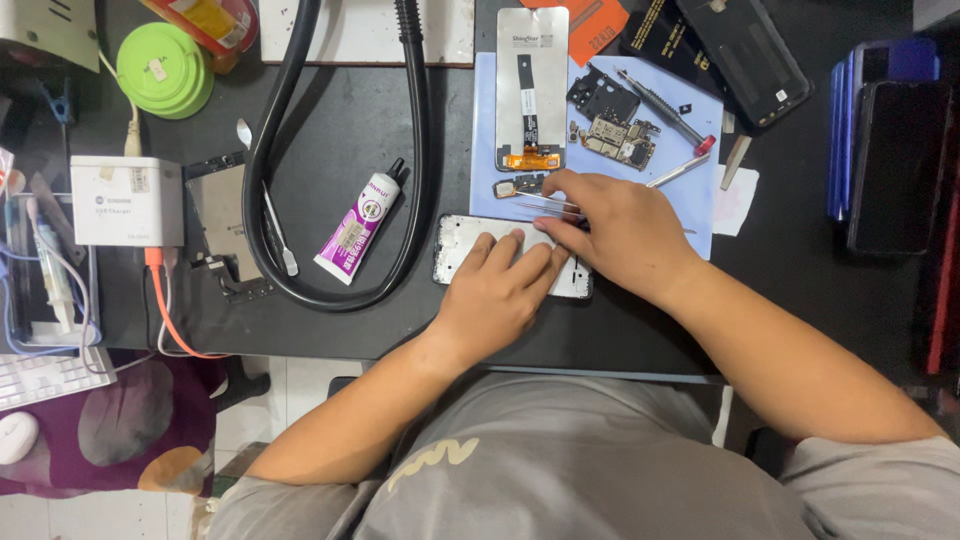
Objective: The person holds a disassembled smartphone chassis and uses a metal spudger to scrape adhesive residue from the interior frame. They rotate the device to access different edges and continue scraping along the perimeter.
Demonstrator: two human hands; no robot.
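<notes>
A white phone frame (pixel 458 243) lies flat at the near edge of the black desk (pixel 340 130). My left hand (pixel 497 290) rests on it, fingers spread and pressing it down. My right hand (pixel 620 232) is beside it on the right, pinching metal tweezers (pixel 545 206) whose tips point left over the frame's top edge. Just beyond the hands, a phone screen panel (pixel 531 85) with an orange flex cable lies on a light blue mat (pixel 700 190), next to a small circuit board (pixel 620 140) and a dark plastic cover (pixel 602 95).
A purple-and-white glue tube (pixel 358 225) lies left of the frame inside a black hose loop (pixel 420 150). A white charger box (pixel 127 200) with an orange cable, a green round lid (pixel 162 68), a screwdriver (pixel 660 105), and dark phones (pixel 890 150) stand around.
</notes>
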